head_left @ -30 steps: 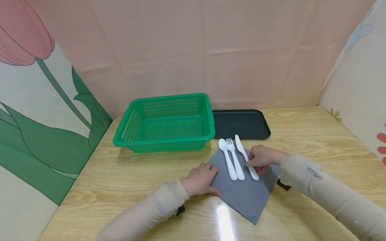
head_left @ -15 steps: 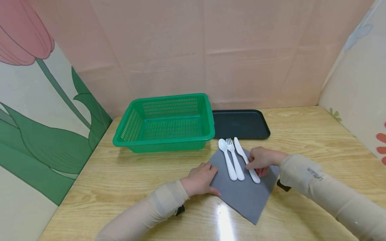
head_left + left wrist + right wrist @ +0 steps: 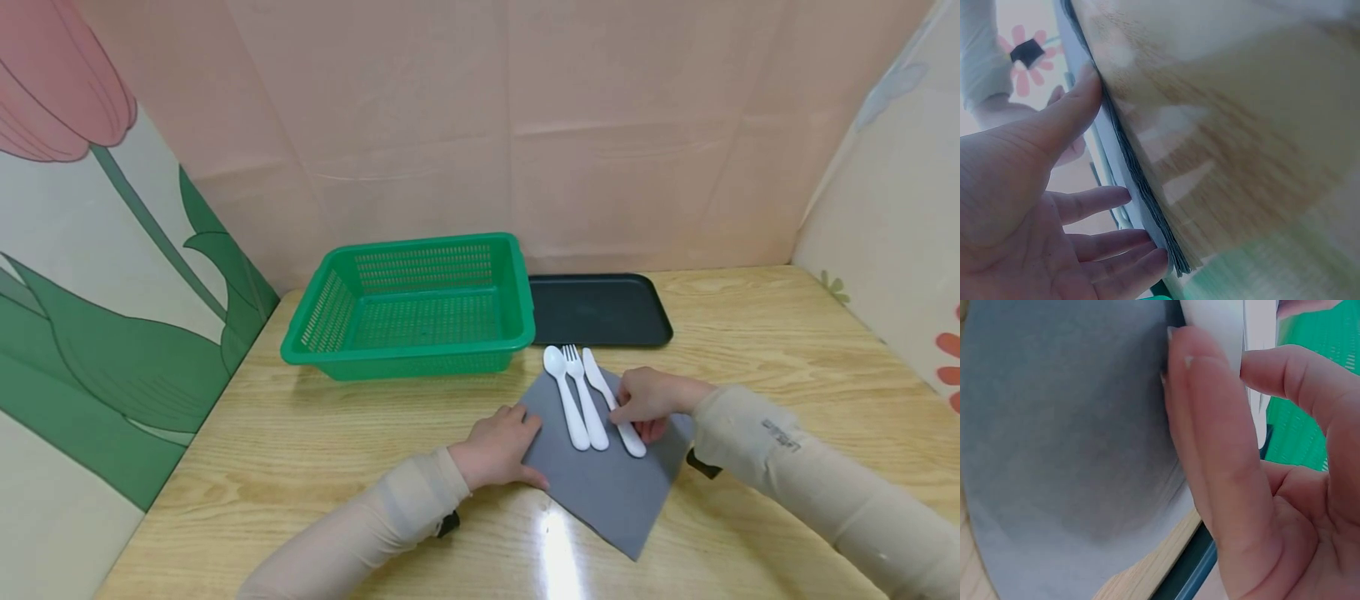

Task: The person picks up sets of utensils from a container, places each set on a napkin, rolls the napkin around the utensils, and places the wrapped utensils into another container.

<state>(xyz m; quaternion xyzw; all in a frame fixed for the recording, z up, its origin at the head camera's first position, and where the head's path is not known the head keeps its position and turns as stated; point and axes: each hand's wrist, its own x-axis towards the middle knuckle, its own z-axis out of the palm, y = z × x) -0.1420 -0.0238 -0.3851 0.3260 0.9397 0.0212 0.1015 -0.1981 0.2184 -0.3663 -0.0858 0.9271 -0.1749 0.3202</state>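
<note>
A grey folded napkin (image 3: 600, 496) lies diagonally on the table. On it a white spoon (image 3: 568, 407), a white fork (image 3: 589, 407) and a white knife (image 3: 597, 377) lie side by side, their upper ends reaching past its far edge. My right hand (image 3: 648, 400) pinches the knife's handle between thumb and fingers. My left hand (image 3: 497, 447) rests at the napkin's left side, fingers spread and relaxed. In the left wrist view, that hand's thumb and fingertips touch the layered napkin edge (image 3: 1132, 165). The right wrist view shows curled fingers (image 3: 1222, 437) against the handle, beside the grey cloth (image 3: 1066, 425).
A green plastic basket (image 3: 420, 353) stands behind the left hand, toward the back wall. To its right lies a flat black tray (image 3: 600, 310), just beyond the tips of the cutlery. Wooden tabletop (image 3: 780, 333) extends to the right.
My right hand has slid the knife slightly toward me, so its tip now sits about level with the fork and spoon. The left hand and napkin have stayed in place.
</note>
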